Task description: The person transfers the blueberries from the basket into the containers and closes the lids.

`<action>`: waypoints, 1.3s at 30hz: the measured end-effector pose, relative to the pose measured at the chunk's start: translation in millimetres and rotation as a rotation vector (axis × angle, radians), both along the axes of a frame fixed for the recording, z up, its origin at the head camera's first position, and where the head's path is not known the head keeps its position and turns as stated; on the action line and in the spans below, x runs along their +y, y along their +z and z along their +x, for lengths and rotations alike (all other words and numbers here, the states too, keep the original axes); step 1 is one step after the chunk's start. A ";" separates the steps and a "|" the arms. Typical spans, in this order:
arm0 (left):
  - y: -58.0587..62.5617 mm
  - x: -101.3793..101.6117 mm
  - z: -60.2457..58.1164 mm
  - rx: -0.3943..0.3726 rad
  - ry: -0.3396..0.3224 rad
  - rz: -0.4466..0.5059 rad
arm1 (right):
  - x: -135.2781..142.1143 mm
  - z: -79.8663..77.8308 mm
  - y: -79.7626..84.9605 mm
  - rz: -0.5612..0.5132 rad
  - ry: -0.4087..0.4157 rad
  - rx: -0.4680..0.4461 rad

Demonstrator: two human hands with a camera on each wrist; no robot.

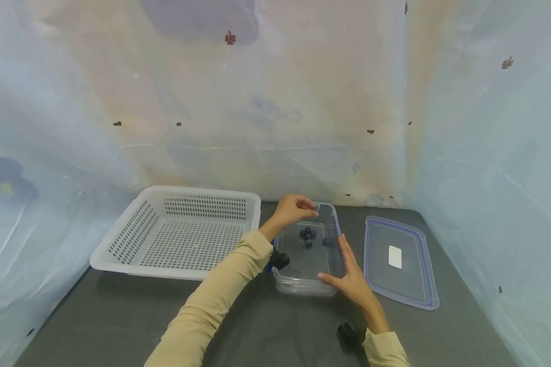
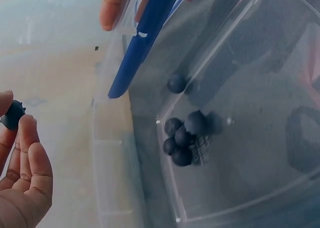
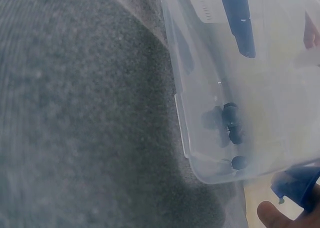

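Note:
My left hand is raised over the far end of a clear plastic food container. Between its thumb and fingertips it pinches a blueberry, whose crown shows in the left wrist view. On the container's floor several blueberries lie in a loose cluster, with one apart near the right wall. My right hand holds the container at its near right corner, fingers along the outside of the wall and thumb over the near rim. A blue side clip hangs by the right hand's fingers in the left wrist view.
Left of the container stands a white slotted basket, close to its side. A clear lid with a blue seal and a white label lies flat to the right. Patterned plastic sheeting rises behind and beside the dark tabletop.

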State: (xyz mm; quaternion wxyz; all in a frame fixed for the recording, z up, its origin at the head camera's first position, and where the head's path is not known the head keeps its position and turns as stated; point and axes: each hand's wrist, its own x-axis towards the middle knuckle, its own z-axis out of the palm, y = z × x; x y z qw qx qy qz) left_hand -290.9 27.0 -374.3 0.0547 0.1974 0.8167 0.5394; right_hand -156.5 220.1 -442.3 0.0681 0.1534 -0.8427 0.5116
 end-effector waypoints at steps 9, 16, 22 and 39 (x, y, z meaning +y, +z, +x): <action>-15.5 20.2 -6.8 -0.028 0.108 -0.010 | -2.4 2.4 6.4 0.001 0.000 -0.013; -29.2 33.1 -9.4 -0.094 0.209 0.020 | 7.4 -9.1 -18.6 0.017 -0.005 0.013; -40.7 38.0 -10.5 -0.108 0.249 0.023 | 13.7 -18.5 -37.5 0.010 -0.001 0.038; -58.6 44.6 -11.4 -0.057 0.264 -0.134 | 13.0 -21.2 -41.0 0.000 0.007 0.062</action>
